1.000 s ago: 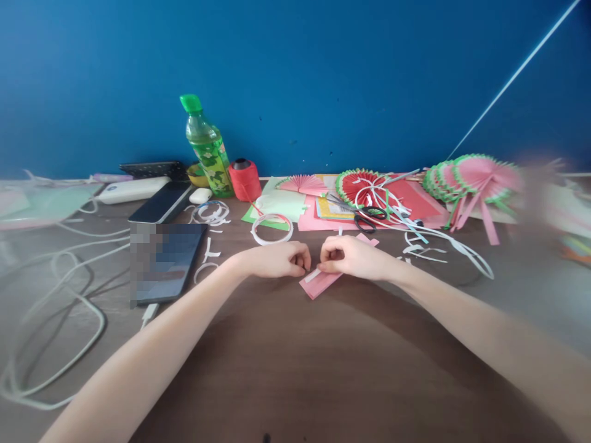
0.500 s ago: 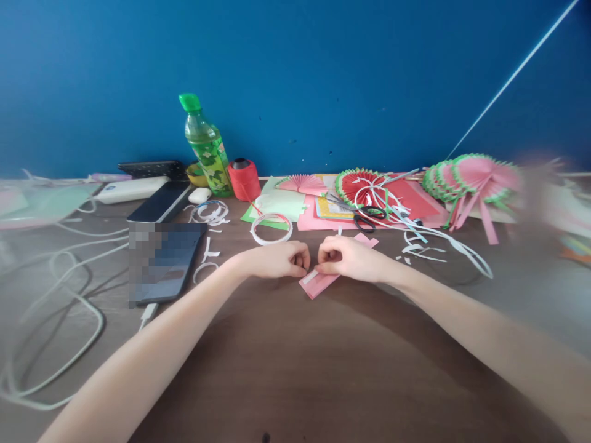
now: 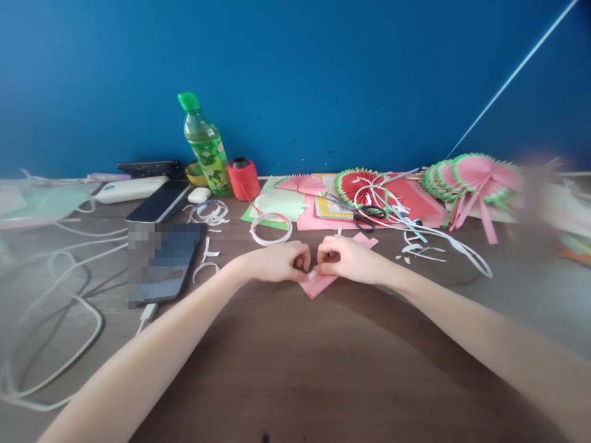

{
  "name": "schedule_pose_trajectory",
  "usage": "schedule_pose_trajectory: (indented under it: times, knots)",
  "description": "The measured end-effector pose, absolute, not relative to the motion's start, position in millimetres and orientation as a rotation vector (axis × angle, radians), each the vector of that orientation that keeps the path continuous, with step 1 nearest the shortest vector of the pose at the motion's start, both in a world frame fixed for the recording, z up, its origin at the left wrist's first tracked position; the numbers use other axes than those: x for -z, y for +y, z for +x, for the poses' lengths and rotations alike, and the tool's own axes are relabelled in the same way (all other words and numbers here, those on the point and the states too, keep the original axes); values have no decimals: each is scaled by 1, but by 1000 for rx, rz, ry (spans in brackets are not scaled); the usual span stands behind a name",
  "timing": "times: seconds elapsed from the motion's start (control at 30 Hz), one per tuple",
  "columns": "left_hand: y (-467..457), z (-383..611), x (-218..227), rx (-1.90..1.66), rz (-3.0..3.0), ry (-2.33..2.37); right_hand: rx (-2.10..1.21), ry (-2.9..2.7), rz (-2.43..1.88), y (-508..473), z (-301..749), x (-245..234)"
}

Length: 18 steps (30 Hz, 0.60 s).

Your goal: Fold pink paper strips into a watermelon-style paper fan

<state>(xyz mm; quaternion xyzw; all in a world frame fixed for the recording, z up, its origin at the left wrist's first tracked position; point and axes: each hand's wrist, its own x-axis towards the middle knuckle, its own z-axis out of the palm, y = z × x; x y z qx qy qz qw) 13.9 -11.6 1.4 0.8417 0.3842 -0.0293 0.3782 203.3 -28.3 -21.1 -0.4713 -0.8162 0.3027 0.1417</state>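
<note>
A folded pink paper strip [image 3: 318, 287] lies slantwise on the table, a short white piece of tape [image 3: 313, 274] along its near end. My right hand [image 3: 346, 258] is closed on the strip from the right, thumb and fingertips pressed on it. From the left, my left hand [image 3: 282, 261] curls its fingers, with the thumb at the paper's left corner by the tape end. What lies between those fingertips is mostly hidden. Behind the hands are a roll of white tape [image 3: 271, 229] and black-handled scissors [image 3: 369, 215].
Coloured paper sheets [image 3: 425, 200], paper fans [image 3: 482, 175] and a tangle of white cable [image 3: 462, 246] lie toward the wall. A green bottle [image 3: 207, 151] stands beside a red thread spool [image 3: 244, 179]. On the left are a tablet [image 3: 184, 258] and a looped cable [image 3: 99, 326].
My left thumb has come slightly down and right onto the corner of the pink paper strip, covering part of the white tape. My right hand has barely moved.
</note>
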Motion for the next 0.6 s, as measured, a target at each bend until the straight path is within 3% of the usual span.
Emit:
schedule_pose_trajectory:
  times: [0.6]
  knots:
    - [-14, 18, 0, 35, 2194, 994, -782, -2319, -1354, -27, 204, 27]
